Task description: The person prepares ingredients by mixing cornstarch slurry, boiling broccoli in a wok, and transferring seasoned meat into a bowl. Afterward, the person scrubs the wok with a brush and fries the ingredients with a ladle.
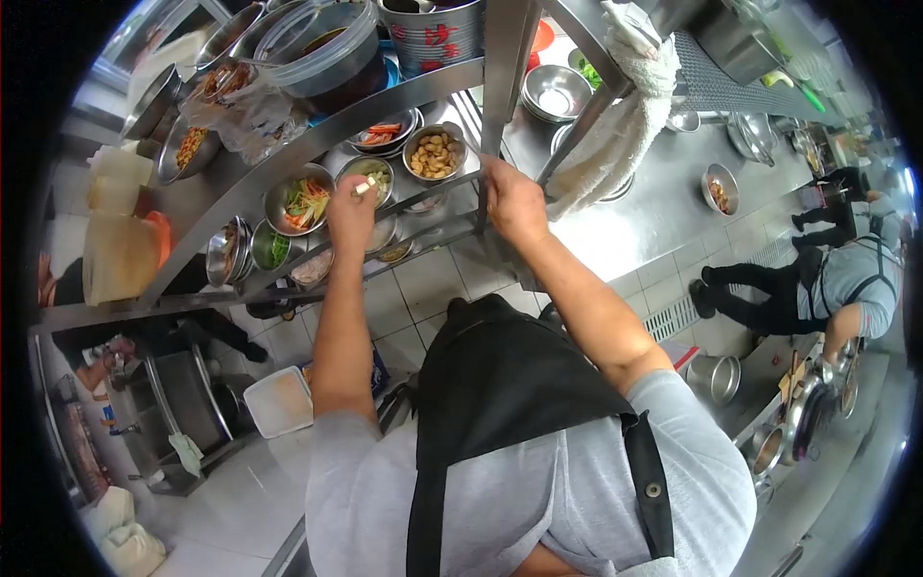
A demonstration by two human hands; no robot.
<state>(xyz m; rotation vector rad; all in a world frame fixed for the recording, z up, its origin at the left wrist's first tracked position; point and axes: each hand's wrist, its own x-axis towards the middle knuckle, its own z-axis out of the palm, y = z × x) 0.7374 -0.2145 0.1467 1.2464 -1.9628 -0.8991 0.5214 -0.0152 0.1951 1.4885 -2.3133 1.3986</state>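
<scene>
Pale cut pieces [364, 186] are pinched in the fingers of my left hand [351, 213], just over a steel bowl of light green pieces [382, 177]. Left of that hand sits a bowl of shredded orange and green vegetables [306, 203]. A bowl of browned chunks [434, 155] stands between my two hands. My right hand [514, 199] is closed at the metal frame post [495, 106], beside the rim of that bowl; its fingertips are partly hidden, and what it holds, if anything, cannot be made out.
Above the bowls runs a steel shelf with a plastic tub [322, 58] and a large can [433, 38]. A white towel [625, 106] hangs on the frame at the right. A person [851, 279] stands farther right near a stove; another person's arm [96, 370] shows lower left.
</scene>
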